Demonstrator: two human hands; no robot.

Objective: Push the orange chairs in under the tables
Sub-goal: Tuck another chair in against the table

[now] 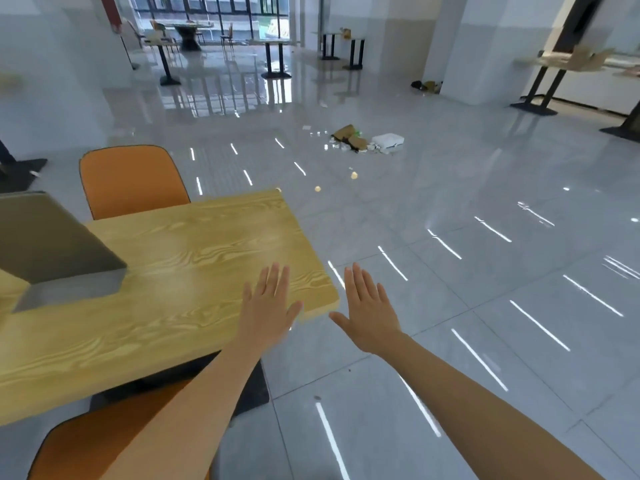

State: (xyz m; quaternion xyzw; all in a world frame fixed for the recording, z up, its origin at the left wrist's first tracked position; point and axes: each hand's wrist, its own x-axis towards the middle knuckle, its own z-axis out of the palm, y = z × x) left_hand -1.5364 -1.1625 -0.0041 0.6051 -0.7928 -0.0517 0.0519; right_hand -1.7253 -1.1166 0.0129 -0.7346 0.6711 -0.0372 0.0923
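Note:
A light wooden table point(194, 258) fills the left half of the view. One orange chair point(131, 181) stands at its far side, its backrest close against the table edge. A second orange chair point(104, 441) is at the near side, below my left arm, its backrest partly under the table edge. My left hand point(268, 306) hovers flat and open above the table's near right corner. My right hand point(367, 313) is open too, fingers spread, over the floor just right of that corner. Neither hand touches a chair.
A grey box-like object point(59, 251) lies on the table's left part. Cardboard scraps and a white box point(388, 141) litter the glossy tiled floor ahead. More tables with black legs point(275, 58) stand at the back and at the right point(540, 88).

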